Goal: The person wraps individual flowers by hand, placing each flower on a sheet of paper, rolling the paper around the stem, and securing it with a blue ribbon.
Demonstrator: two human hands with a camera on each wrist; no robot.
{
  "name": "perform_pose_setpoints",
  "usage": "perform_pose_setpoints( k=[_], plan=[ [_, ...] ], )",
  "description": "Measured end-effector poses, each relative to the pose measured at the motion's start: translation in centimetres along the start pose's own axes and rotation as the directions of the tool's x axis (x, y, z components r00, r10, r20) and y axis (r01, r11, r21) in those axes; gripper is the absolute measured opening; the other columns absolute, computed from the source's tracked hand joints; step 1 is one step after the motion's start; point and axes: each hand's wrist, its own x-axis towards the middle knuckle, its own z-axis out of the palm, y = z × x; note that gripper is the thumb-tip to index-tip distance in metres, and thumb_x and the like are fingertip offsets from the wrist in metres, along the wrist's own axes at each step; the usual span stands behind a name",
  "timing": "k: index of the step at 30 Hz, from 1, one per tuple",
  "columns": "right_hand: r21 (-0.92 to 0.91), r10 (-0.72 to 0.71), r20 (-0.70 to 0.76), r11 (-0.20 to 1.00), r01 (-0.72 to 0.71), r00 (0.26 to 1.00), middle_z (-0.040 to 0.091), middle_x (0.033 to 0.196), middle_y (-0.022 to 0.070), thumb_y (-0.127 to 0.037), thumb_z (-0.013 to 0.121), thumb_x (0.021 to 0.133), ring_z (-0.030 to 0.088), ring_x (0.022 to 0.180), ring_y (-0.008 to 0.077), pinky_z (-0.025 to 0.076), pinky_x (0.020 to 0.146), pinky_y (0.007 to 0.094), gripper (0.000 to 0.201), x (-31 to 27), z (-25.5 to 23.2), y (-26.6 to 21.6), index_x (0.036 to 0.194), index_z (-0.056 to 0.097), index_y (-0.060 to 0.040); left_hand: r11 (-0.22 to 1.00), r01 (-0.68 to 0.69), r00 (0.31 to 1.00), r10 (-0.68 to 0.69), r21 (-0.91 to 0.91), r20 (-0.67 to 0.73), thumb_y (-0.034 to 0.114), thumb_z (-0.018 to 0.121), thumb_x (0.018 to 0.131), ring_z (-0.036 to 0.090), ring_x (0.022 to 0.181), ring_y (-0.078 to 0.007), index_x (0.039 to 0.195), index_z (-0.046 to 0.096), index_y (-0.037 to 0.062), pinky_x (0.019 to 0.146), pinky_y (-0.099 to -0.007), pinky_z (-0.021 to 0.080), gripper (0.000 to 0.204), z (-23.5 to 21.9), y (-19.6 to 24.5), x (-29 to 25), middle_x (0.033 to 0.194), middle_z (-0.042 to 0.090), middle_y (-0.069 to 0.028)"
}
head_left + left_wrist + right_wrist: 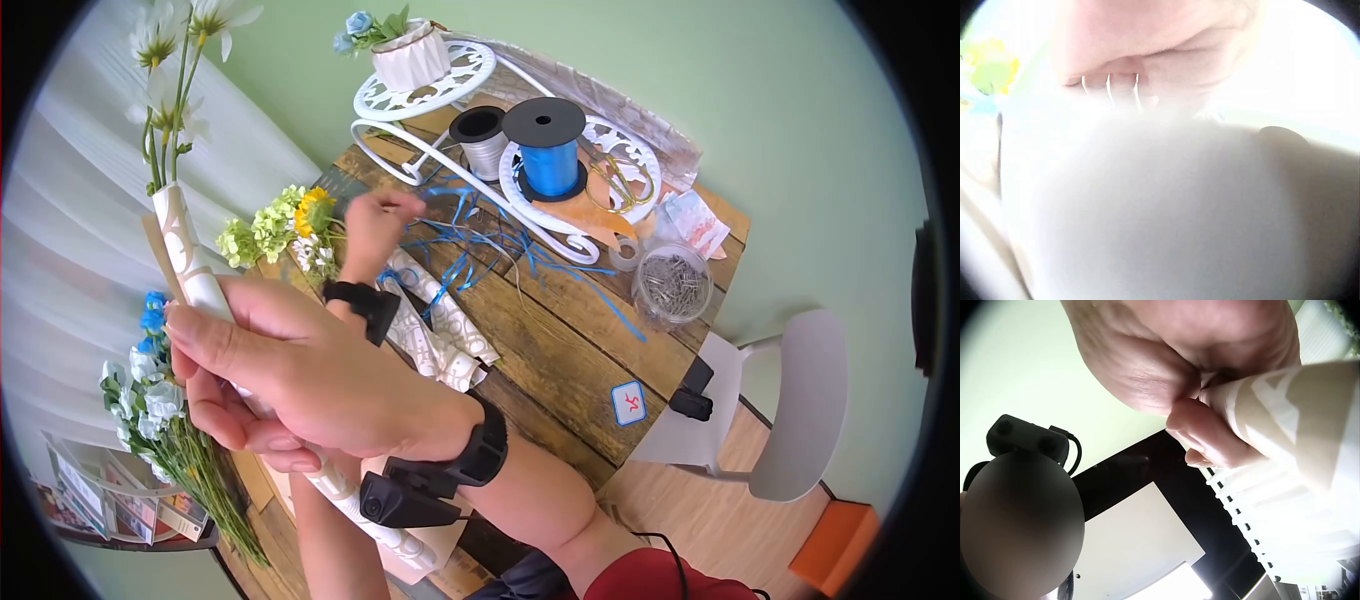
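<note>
My right hand (290, 370) grips a long bundle of white flowers (155, 50) rolled in cream-patterned wrapping paper (185, 250). The blooms stick out above the thumb, and the paper tube (1285, 412) crosses the right wrist view from the palm. Further off, over the table, my left hand (375, 230) has curled fingers beside the yellow sunflower (313, 210). A thin pale strand (480, 232) runs near its fingertips; I cannot tell if they pinch it. In the left wrist view, the left hand's curled fingers (1122, 81) show above a grey blur.
Blue ribbon strands (460, 265) litter the wooden table (560, 340) near another patterned paper wrap (455, 330). A blue ribbon spool (550, 165), a pale spool (482, 150), scissors (630, 190) and a jar of pins (672, 285) stand at the back. Flower stems (215, 480) lie left.
</note>
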Motion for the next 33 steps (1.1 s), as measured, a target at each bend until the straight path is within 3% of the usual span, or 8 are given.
perform_pose_setpoints(
  k=[3, 8, 11, 14, 17, 24, 29, 33],
  plan=[
    [-0.009, -0.007, 0.03, 1.0, 0.007, 1.0, 0.053, 0.061, 0.0084, -0.035, 0.044, 0.104, 0.032, 0.036, 0.0059, 0.028, 0.031, 0.0215, 0.035, 0.2, 0.2, 0.3, 0.094, 0.045, -0.0014, 0.929, -0.111, 0.981, 0.047, -0.354, -0.186, 0.009, 0.072, 0.087, 0.062, 0.076, -0.0095, 0.087, 0.071, 0.0015, 0.072, -0.026, 0.049, 0.008, -3.5, 1.5, -0.3, 0.086, 0.071, -0.0064],
    [-0.041, 0.015, -0.002, 0.999, -0.015, 1.0, 0.052, 0.062, 0.0072, -0.034, 0.047, 0.104, 0.034, 0.037, 0.0065, 0.03, 0.032, 0.0222, 0.033, 0.3, 0.3, 0.9, 0.096, 0.047, -0.0022, 0.763, -0.487, 0.846, 0.291, -0.426, -0.447, 0.013, 0.059, 0.099, 0.063, 0.094, -0.0181, 0.104, 0.055, 0.0077, 0.091, -0.0303, 0.047, 0.009, -10.9, 5.9, -1.8, 0.095, 0.067, -0.0082],
    [-0.016, 0.039, -0.068, 0.999, -0.041, 0.997, 0.052, 0.064, 0.0046, -0.034, 0.047, 0.103, 0.035, 0.039, 0.0055, 0.032, 0.033, 0.0217, 0.032, 0.2, 0.3, 0.5, 0.093, 0.049, -0.0038, 0.853, -0.452, 0.727, 0.181, -0.263, -0.662, 0.01, 0.062, 0.093, 0.062, 0.074, -0.0143, 0.101, 0.058, 0.0035, 0.068, -0.0316, 0.051, 0.012, -14.3, 7.4, -6.6, 0.082, 0.065, -0.0073],
    [-0.091, -0.036, -0.135, 0.996, 0.024, 0.99, 0.051, 0.064, 0.0034, -0.032, 0.046, 0.104, 0.036, 0.04, 0.0062, 0.031, 0.034, 0.0222, 0.029, 0.7, -0.5, 1.0, 0.09, 0.05, -0.0059, 0.92, 0.015, 0.996, 0.021, 0.391, -0.089, 0.014, 0.061, 0.086, 0.057, 0.066, -0.0173, 0.085, 0.065, -0.0032, 0.062, -0.0352, 0.047, 0.018, -21.4, -1.9, -8.0, 0.071, 0.063, -0.0076],
    [-0.081, -0.074, -0.179, 0.995, 0.06, 0.981, 0.053, 0.069, 0.0052, -0.031, 0.047, 0.103, 0.041, 0.045, 0.0082, 0.037, 0.038, 0.025, 0.027, 1.5, -2.0, 2.0, 0.093, 0.048, -0.0059, 0.78, 0.349, 0.933, -0.242, 0.518, -0.265, 0.017, 0.061, 0.088, 0.062, 0.068, -0.0185, 0.087, 0.067, -0.0054, 0.065, -0.0339, 0.048, 0.023, -23.6, 2.5, -14.8, 0.07, 0.064, -0.0107],
    [-0.037, -0.105, -0.03, 0.994, 0.104, 0.994, 0.062, 0.083, 0.0142, -0.031, 0.04, 0.105, 0.061, 0.069, 0.0216, 0.054, 0.072, 0.0403, 0.03, 3.4, -1.3, 6.4, 0.091, 0.051, -0.0061, 0.864, 0.092, 0.959, -0.21, 0.495, 0.189, 0.012, 0.062, 0.094, 0.054, 0.075, -0.0101, 0.089, 0.062, 0.0, 0.068, -0.0273, 0.044, 0.013, -23.8, 12.2, -25.2, 0.077, 0.059, -0.0013],
    [0.16, 0.049, 0.038, 0.986, -0.055, 0.998, 0.066, 0.106, 0.0205, -0.031, 0.036, 0.106, 0.061, 0.113, 0.0327, 0.045, 0.1, 0.0468, 0.031, 3.5, 0.2, 9.7, 0.091, 0.052, -0.0098, 0.967, 0.084, 0.992, -0.104, 0.239, 0.075, 0.014, 0.062, 0.096, 0.046, 0.077, -0.0081, 0.092, 0.059, 0.0, 0.07, -0.0255, 0.042, 0.014, -25.1, 14.6, -27.4, 0.081, 0.056, 0.0015],
    [0.183, 0.107, 0.175, 0.973, -0.139, 0.979, 0.067, 0.096, 0.019, -0.032, 0.036, 0.106, 0.065, 0.079, 0.0288, 0.052, 0.085, 0.0452, 0.03, 3.7, -0.1, 10.5, 0.09, 0.05, -0.0102, 0.923, 0.066, 0.994, -0.028, 0.38, -0.103, 0.012, 0.061, 0.096, 0.049, 0.078, -0.0084, 0.095, 0.06, -0.0007, 0.071, -0.0256, 0.044, 0.013, -26.7, 14.4, -27.8, 0.081, 0.059, -0.0004]
  ],
)
